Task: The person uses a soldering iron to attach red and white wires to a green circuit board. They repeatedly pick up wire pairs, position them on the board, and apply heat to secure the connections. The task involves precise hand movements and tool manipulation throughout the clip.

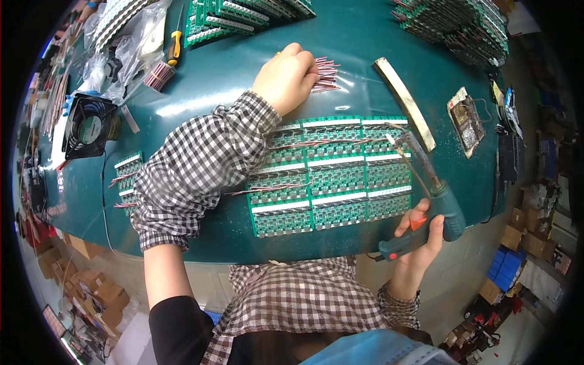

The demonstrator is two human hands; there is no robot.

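A panel of green circuit boards (337,176) with white connector strips lies flat in front of me. Several red, black and white wires run across it. Beyond its far edge, my left hand (287,78) is closed at the left end of a pile of short red and white wires (326,75), its fingertips partly hidden. My right hand (420,234) grips a dark green soldering gun (447,210) with an orange trigger. The gun's metal tip points left, above the panel's right side, next to a small white piece (390,139) over the boards.
A curved pale strip (404,103) and a soldering-tip stand (466,121) lie to the right. Stacked boards (243,18) sit at the back, with another stack (453,27) at back right. To the left are a black fan (90,126), a screwdriver (174,47), bundled wires (159,75) and a small board (126,176).
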